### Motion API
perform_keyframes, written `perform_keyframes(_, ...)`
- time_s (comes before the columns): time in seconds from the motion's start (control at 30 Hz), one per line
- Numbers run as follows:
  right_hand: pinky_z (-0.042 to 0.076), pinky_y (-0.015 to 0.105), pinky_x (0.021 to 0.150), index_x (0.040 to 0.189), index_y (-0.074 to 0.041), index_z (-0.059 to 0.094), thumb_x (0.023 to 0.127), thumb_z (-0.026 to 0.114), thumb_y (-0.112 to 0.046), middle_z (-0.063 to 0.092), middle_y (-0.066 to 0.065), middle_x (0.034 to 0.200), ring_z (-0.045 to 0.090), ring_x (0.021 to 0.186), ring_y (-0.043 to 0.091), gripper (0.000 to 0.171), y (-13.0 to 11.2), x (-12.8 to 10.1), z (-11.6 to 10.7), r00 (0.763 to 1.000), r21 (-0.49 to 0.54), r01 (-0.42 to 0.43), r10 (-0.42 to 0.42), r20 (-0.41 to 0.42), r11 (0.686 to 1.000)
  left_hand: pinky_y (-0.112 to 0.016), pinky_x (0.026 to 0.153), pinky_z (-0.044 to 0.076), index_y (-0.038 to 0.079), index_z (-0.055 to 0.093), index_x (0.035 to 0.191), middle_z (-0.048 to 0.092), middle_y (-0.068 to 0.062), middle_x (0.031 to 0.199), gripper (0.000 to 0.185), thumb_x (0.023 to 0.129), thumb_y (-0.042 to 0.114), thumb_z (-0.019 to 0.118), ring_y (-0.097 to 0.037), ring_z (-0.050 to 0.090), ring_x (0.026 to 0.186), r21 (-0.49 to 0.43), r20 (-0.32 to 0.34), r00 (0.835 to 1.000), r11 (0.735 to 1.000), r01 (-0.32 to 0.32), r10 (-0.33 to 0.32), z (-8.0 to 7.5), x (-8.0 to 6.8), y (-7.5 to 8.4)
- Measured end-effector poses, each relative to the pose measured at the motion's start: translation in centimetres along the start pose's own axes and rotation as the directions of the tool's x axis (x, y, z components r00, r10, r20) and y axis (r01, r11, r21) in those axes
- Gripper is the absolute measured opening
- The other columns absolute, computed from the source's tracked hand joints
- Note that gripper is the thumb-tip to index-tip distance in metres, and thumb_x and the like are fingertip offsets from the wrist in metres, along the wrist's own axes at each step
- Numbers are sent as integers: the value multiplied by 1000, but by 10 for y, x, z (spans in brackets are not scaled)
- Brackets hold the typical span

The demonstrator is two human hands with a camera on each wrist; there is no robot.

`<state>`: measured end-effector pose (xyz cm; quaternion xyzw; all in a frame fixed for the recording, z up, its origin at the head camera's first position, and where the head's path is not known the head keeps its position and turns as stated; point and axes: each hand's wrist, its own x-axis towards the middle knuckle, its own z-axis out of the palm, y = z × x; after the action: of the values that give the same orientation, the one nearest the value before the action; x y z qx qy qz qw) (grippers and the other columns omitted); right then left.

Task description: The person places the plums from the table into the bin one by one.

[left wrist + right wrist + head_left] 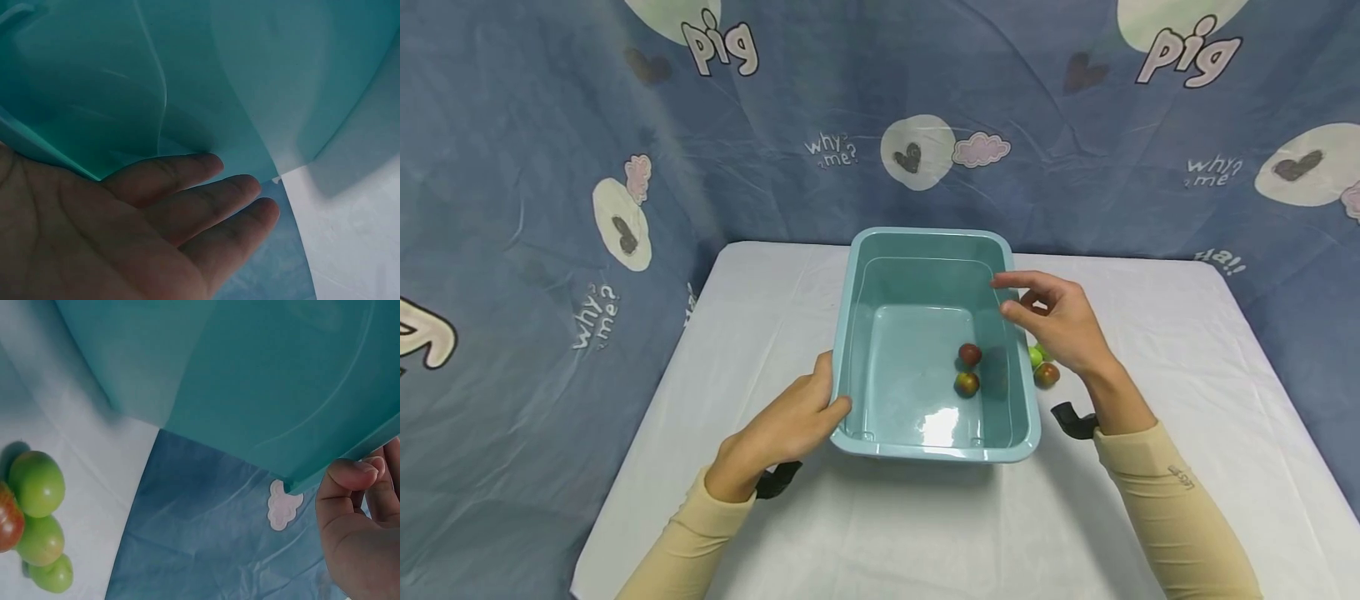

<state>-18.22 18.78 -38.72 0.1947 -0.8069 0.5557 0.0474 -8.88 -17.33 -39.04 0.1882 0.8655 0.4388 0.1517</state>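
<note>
1. A teal plastic tub (925, 333) stands on a table covered with a white cloth (925, 525), between the two hands.
2. The left hand (790, 425) rests against the tub's near left corner, thumb on the rim; the left wrist view shows its fingers (187, 206) straight and relaxed along the outer wall, not curled round it.
3. The right hand (1060, 321) hovers over the tub's right rim, fingers loosely curled, holding nothing.
4. Two reddish fruits (968, 368) lie on the tub's floor toward its right side.
5. More fruits (34, 519), green and red, lie on the cloth just outside the right wall, below the right hand.
</note>
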Motion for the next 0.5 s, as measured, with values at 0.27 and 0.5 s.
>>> perform_keyframes(0.27, 40, 25, 55, 129, -5, 69, 91, 75, -3, 68, 13, 123, 58, 74, 20, 38, 1, -2, -2, 1000, 22, -2, 3, -14, 1000, -44, 95, 45, 5, 20, 153, 66, -9, 120, 62, 97, 9, 46, -18, 62, 107, 1, 0, 1000, 1000, 8, -8, 0, 0, 1)
perform_keyframes(0.5, 47, 23, 63, 130, -5, 68, 92, 74, -4, 66, 19, 124, 64, 83, 22, 38, 2, -3, -6, 1000, 56, -6, 6, -3, 998, -45, 96, 45, 5, 19, 154, 65, -10, 121, 62, 97, 8, 45, -20, 62, 109, 2, 2, 1000, 1000, 9, -9, 0, 0, 1)
